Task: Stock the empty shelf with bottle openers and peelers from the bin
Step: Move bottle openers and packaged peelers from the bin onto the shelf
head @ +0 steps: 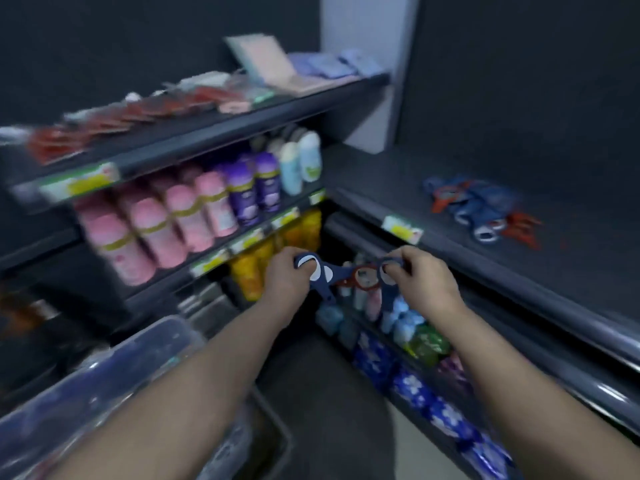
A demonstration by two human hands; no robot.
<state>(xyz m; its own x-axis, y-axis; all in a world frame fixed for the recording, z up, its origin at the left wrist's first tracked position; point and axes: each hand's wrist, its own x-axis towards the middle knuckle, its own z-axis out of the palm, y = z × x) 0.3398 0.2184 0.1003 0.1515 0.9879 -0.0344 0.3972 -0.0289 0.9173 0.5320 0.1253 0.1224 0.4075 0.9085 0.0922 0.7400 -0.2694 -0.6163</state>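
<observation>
— So, how many up?
— Three: left hand (287, 282) curls round a navy plastic bottle opener (323, 276), right hand (426, 282) pinches a blue opener (389, 262), with a red-orange opener (365, 277) between them. The blurred pile of blue and red openers (481, 209) on the dark grey shelf (519, 282) is uncountable.

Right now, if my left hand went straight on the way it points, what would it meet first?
Likely the front edge of the dark shelf, near its price label; depth is unclear, so your left hand might pass beneath it.

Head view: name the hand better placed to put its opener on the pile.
Right, likely: the right hand is nearer the shelf and its pile of openers; the left hand is farther left.
</observation>
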